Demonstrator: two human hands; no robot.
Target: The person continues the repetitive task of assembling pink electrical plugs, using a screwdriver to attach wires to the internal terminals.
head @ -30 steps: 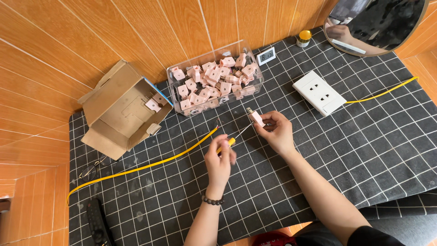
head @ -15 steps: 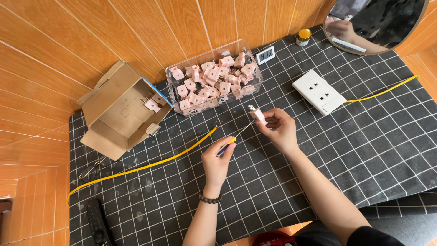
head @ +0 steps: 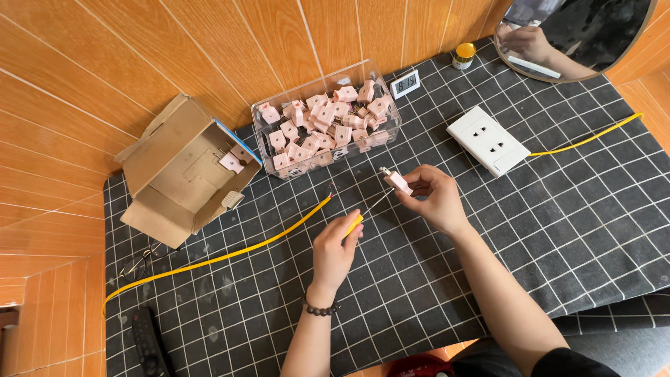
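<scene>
Far out to the left of both grips lie a black remote [head: 148, 342] and one pair of glasses [head: 143, 264], with one open cardboard box [head: 183, 171] above them holding two small pale parts. One yellow cable [head: 230, 253] runs from there up and rightward, its bare end stopping just left of the screwdriver's tip. The left hand [head: 333, 253] is closed around the yellow handle of one screwdriver [head: 361, 215], whose thin shaft has its long axis slanting up and to the right, tip touching the pink plug [head: 398, 181]. That plug is pinched between the fingertips of the right hand [head: 434, 199], prongs pointing up-left, held above the black grid mat [head: 586, 230]. Behind both grips stands one clear tub [head: 326, 122] of many pink plugs, too many to count, with a small clock [head: 405, 84] beside it. Right of the right hand lie one white socket plate [head: 487, 139] and a second yellow cable [head: 590, 138]
</scene>
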